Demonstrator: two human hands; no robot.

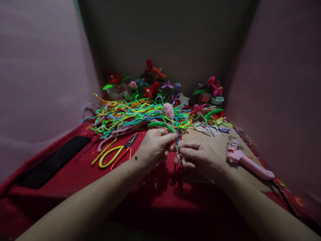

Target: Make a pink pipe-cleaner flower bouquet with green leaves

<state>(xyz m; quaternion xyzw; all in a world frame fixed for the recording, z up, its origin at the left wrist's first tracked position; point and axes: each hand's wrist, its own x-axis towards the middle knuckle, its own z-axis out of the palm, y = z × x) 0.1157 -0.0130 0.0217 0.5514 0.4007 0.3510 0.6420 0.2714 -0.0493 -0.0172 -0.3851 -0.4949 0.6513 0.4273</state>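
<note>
In the head view a fuzzy pipe-cleaner flower with a pink bloom (169, 110) stands upright above my fingers, and a long green leaf (160, 124) sticks out to its left. My left hand (155, 144) pinches the stem just below the bloom. Lower down, my right hand (200, 155) has its fingers closed around the stem, where blue and green strands and a thin dark wire (181, 159) show. A small pale lilac piece (180, 143) sits at the right fingertips; its kind I cannot make out.
Behind my hands spreads a heap of colourful pipe cleaners (130, 115), with finished flowers (151, 89) at the back. Scissors (117, 152) and a black phone (56, 160) lie left on the red cloth (82, 180). A pink glue gun (247, 160) rests on cardboard (218, 144) at right.
</note>
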